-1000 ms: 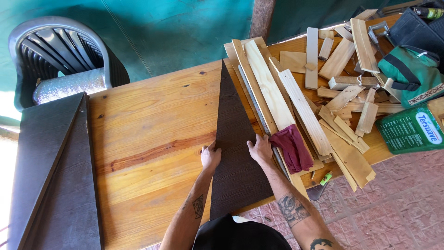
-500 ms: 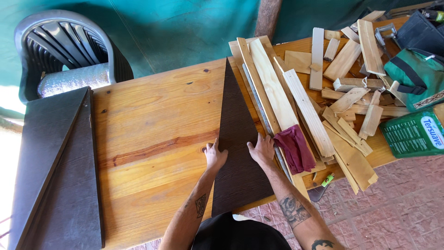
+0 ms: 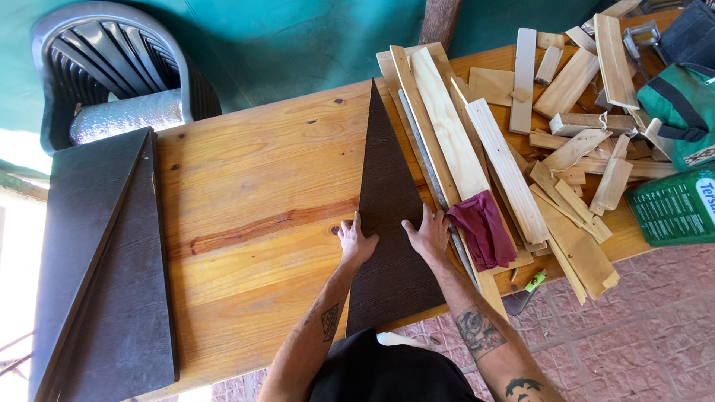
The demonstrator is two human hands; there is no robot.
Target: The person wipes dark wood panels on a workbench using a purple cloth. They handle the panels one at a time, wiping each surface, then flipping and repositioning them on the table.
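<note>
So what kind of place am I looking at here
Most likely a small outdoor woodworking spot. Both hands, left hand and right hand, press a dark triangular board on a wooden table, beside a pile of offcuts, over brick paving.

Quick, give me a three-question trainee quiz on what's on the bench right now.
1. True or false: both hands rest flat on the dark triangular panel.
2. Which thing lies just right of the right hand? A) dark red cloth B) green box C) grey chair
3. Fill in: the stack of dark panels lies at the table's ______ end in the picture.

Key
1. True: the left hand and the right hand press on the panel, which lies on the wooden table.
2. A, the dark red cloth, lying on the long planks.
3. Left.
</note>
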